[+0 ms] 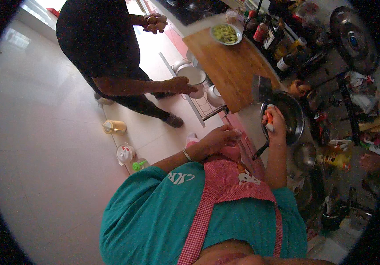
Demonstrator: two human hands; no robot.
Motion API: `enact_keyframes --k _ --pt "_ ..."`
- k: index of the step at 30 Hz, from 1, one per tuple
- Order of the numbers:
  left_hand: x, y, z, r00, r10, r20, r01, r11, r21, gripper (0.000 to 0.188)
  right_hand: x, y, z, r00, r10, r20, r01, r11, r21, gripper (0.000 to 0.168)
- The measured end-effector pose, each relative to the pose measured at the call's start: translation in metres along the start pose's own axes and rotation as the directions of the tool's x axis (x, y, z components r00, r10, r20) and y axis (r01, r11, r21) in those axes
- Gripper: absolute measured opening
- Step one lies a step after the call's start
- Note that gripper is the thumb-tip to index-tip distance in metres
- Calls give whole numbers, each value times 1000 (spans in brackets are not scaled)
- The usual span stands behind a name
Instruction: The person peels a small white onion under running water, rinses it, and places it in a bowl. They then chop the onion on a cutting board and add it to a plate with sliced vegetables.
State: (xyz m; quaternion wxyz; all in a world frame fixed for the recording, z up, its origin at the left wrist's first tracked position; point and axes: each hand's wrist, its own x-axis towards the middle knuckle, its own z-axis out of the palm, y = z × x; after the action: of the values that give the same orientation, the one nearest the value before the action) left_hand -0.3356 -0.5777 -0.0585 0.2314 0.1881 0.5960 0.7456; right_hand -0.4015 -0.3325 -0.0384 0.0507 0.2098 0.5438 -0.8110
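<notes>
My right hand (276, 122) is closed around the orange and white handle of a cleaver (262, 87). Its broad metal blade points away from me, near the corner of the wooden cutting board (236, 69). Just beneath that hand is a dark frying pan (294, 116) whose black handle (261, 150) points back toward me. My left hand (224, 140) is in front of my pink checked apron (233, 188), fingers curled near a pale, translucent patch; whether it grips anything is unclear. On the board's far end sits a white bowl of green cut vegetables (226, 34).
A co-worker in dark clothes (100, 39) stands at an open drawer (193, 102) of bowls. One hand touches a white bowl (191, 74); the other holds several round brown items (156, 24). Bottles (286, 63) and a large lid (354, 39) line the right. Jugs (115, 127) stand left.
</notes>
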Motion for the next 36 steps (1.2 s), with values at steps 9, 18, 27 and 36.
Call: enact_keyframes --k 9,18,27,36 --pt "4 19 4 959 -281 25 278 930 -240 39 2 -5 4 1000 -16 -20 15 999 -36 13" --pt "15 4 -1 980 -181 76 185 982 -45 28 11 -4 -4 999 -38 16 38 999 12 15" --pt "20 -21 -9 994 13 108 -18 999 49 32 11 -11 2 999 -12 -53 15 999 42 11" --pt "23 -11 -2 999 -52 3 52 995 -80 24 19 -5 -9 998 11 -54 -11 1000 7 11"
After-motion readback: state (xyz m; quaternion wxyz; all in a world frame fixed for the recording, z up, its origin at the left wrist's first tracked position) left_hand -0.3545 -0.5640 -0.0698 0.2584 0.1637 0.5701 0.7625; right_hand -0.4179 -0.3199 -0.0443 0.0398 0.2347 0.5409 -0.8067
